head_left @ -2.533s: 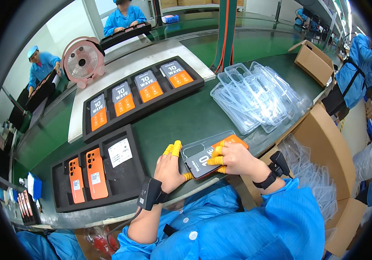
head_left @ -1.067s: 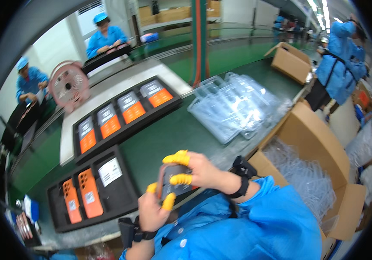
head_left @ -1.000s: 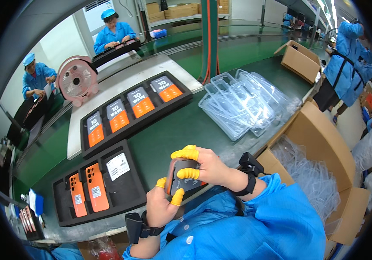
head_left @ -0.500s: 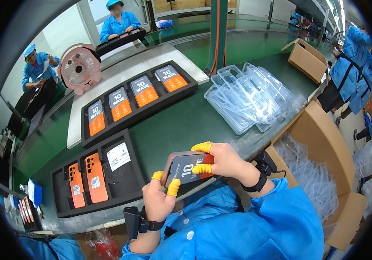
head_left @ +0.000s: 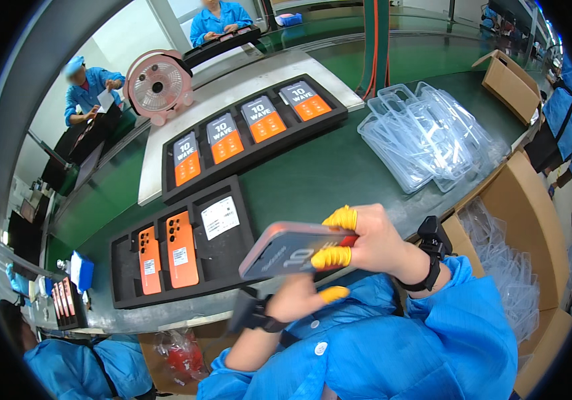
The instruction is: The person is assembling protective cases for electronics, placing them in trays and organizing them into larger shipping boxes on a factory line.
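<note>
In my right hand [head_left: 369, 243] I grip a smartphone [head_left: 279, 252], with yellow-cotted thumb and finger at its right end. The phone is tilted, its printed dark screen side toward me. My left hand [head_left: 299, 300] is below the phone, slightly blurred. Its thumb in a yellow cot stretches out to the right; its other fingers are hidden. Left of my hands lies a black foam tray [head_left: 223, 248] with two orange phones [head_left: 183, 248] face down and a white label [head_left: 220, 218] in its right slot. Clear phone cases [head_left: 426, 137] are piled beyond my right hand.
A second black tray [head_left: 253, 137] holds several phones with grey-and-orange fronts. A pink fan [head_left: 159, 87] stands behind it. A cardboard box of clear plastic pieces [head_left: 499, 267] is at my right, beside the green bench [head_left: 313, 173]. Co-workers in blue sit across the line.
My left hand has come off the phone's left end and dropped below it. My right hand still holds the phone, now tipped flatter. The whole view has shifted, so the bench appears farther right.
</note>
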Tool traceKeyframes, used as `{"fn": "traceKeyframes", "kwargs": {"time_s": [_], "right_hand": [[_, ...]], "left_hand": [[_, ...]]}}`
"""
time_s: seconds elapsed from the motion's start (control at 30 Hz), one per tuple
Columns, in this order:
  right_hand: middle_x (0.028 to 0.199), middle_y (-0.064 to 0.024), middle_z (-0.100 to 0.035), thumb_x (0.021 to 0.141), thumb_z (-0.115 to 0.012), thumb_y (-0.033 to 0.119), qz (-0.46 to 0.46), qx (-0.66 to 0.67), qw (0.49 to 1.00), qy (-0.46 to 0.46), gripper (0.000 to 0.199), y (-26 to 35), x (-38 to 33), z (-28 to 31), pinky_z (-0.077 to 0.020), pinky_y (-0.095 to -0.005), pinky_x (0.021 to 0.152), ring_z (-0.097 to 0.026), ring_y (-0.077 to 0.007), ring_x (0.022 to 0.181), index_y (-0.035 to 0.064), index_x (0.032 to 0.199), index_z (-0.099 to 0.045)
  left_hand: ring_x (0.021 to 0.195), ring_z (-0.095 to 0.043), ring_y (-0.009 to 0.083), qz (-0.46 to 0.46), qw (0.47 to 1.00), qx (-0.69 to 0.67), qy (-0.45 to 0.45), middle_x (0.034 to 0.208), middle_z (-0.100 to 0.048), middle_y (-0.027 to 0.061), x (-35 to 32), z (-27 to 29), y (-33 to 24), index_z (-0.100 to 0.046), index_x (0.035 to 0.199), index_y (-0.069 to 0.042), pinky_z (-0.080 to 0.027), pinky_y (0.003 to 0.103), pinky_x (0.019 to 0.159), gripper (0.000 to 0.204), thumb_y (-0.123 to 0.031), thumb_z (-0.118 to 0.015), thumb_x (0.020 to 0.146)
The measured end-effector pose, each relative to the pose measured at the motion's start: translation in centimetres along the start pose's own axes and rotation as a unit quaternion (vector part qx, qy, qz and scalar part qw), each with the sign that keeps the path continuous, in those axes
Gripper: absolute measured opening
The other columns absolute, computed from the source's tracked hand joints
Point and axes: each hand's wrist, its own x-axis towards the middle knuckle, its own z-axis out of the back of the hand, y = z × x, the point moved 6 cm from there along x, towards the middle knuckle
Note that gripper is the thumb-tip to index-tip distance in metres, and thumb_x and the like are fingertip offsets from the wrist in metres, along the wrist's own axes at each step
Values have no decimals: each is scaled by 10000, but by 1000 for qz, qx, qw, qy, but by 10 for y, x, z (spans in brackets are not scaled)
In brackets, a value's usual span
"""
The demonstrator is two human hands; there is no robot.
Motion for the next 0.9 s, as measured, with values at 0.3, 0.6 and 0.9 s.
{"fn": "traceKeyframes", "kwargs": {"time_s": [0.3,0.6,0.9], "right_hand": [[671,-69,-602,589,-798,226,72,31,993,-83,337,13,-12,-17,-444,-268,523,-579,-189,589,40,801,-614],[758,-68,-648,698,-750,227,-37,252,958,-129,348,1,-9,-23,-473,-221,586,-604,-101,671,-12,892,-587],[707,-62,-629,680,-756,246,-1,208,955,-212,328,-13,-13,-36,-466,-235,545,-609,-131,614,15,839,-587]], "left_hand": [[934,-580,213,49,992,15,-117,1005,-595,103,-21,6,23,-538,1066,-18,-446,326,811,295,-70,-599,782],[770,-625,264,89,992,-77,-54,839,-649,101,-17,28,13,-613,982,-58,-476,331,684,253,-118,-642,738],[626,-595,326,76,963,117,-229,676,-595,161,-31,29,14,-580,859,-11,-458,366,546,143,-92,-629,751]]}}
